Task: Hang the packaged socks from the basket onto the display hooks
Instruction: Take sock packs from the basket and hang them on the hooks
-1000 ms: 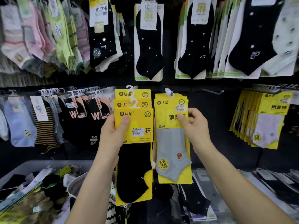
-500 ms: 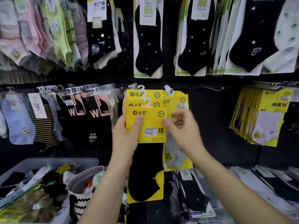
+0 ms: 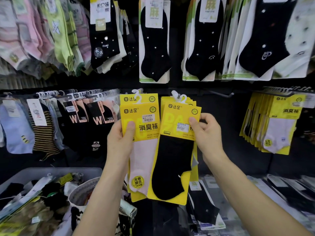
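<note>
Yellow card, black sock: we see the black sock pack [image 3: 172, 166] pinched by the right hand [image 3: 207, 133], thumb on the card front, fingers curled behind its right edge. Its long axis is near upright, the top tipped a little toward the right hand, and the toe hangs between both forearms. Its white loop [image 3: 183, 98] sits above the right thumb, a touch toward the left hand, right at the tip of the hook [image 3: 178, 95]. We can't tell if it's over the tip or just in front. The hook points out at us and hung packs [image 3: 191, 103] sit behind. The right hand is nearer the hook. The left hand [image 3: 119, 140] grips a pink sock pack [image 3: 141, 160], with more stacked behind, just beside the black one. The basket [image 3: 76, 193] sits low, beside the left forearm. We judge the next move to be a short push of the loop back along the hook.
</note>
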The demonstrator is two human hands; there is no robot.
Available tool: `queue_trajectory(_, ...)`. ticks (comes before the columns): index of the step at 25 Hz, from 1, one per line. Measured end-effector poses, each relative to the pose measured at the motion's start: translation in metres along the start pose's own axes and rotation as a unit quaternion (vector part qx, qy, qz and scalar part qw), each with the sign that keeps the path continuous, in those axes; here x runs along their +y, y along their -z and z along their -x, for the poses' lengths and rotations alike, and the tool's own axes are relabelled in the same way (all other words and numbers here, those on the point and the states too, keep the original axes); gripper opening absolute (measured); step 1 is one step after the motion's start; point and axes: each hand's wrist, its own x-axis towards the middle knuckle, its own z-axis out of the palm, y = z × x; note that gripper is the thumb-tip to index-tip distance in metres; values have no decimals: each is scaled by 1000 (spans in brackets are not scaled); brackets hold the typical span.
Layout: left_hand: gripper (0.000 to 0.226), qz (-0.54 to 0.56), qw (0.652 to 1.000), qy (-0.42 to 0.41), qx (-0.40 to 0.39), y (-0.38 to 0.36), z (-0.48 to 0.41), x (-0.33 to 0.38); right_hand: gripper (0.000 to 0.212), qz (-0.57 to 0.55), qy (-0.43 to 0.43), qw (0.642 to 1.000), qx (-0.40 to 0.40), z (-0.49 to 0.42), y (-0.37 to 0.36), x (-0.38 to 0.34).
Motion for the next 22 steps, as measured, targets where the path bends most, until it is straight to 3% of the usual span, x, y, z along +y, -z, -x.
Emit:
queue_trajectory(12, 13, -37, 999, -20, -5, 12, -3, 9, 8, 85, 16, 995, -43, -22, 7, -4)
queue_trajectory(17, 13, -18, 999, -5, -35, -2, 6, 10, 14, 107, -5, 994, -19, -17, 11, 7)
queue_trajectory(20, 11, -19, 998, 1, -53, -12, 15, 9, 20, 146, 45, 987, 42, -8, 17, 9)
queue_trajectory(22, 9, -7, 998, 5, -55, -17, 19, 9, 16, 127, 68, 990, 7, 2, 14, 3)
